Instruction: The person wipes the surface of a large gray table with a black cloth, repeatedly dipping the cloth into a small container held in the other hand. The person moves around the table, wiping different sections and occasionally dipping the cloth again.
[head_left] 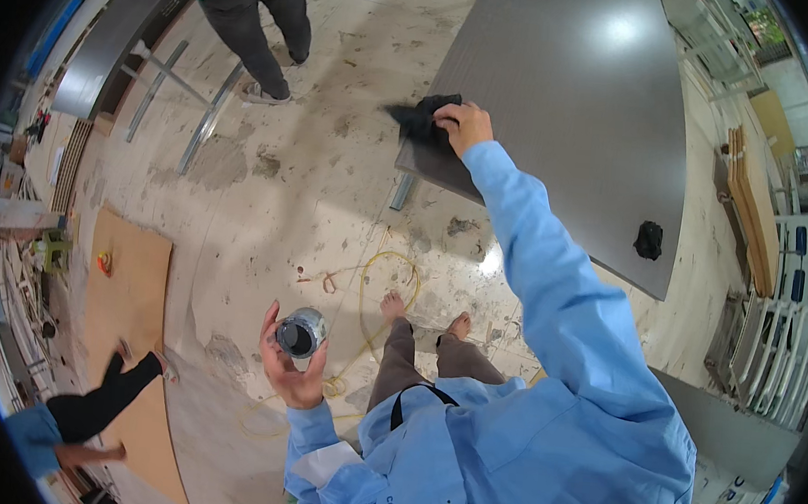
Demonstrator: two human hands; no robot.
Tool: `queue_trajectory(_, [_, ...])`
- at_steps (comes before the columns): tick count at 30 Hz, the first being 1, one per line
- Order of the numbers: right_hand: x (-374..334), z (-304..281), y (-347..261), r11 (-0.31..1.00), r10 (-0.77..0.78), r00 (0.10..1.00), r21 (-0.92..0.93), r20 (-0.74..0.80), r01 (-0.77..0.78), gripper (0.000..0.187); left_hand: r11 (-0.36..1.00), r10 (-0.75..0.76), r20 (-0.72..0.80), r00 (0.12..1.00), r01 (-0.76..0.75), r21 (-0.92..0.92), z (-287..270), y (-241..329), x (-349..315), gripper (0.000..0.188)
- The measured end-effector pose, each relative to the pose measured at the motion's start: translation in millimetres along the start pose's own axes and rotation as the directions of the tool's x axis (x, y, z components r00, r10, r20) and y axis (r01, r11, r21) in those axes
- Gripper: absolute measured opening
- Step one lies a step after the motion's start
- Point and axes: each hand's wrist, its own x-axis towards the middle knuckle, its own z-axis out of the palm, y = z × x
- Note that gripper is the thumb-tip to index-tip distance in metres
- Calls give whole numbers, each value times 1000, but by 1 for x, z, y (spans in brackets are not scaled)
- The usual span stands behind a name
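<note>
My left hand is wrapped round a small open can with dark grey stuff inside, held out over the floor left of my legs. With my arm stretched forward, my right hand grips a black cloth at the near left corner of a large dark grey panel. Part of the cloth hangs past the panel's edge and looks smeared by motion. A second black crumpled cloth lies on the panel near its right corner.
A yellow hose loops on the stained floor by my bare feet. At upper left a person stands by metal rails. Another person is at a brown board on the left. Stacked boards lean at right.
</note>
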Motion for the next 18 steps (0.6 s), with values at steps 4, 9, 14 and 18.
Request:
queue_trajectory(4, [-65,9,-12,989,-136,927,-14,349,150,11,999,2,53,999,0,-41,2,2,2,78])
queue_trajectory(9, [-148,-70,17,869,-130,907,487,400,-91,16,994,57,80,995,-50,-94,25,7,5,79])
queue_trajectory(14, [-92,-178,163,934,307,952,-188,-11,-303,12,999,30,150,988,-24,-39,56,34,-14,78])
queue_trajectory(18, [-196,-161,138,987,-31,957,-143,288,75,26,1000,30,216,976,-31,2,94,56,-33,77])
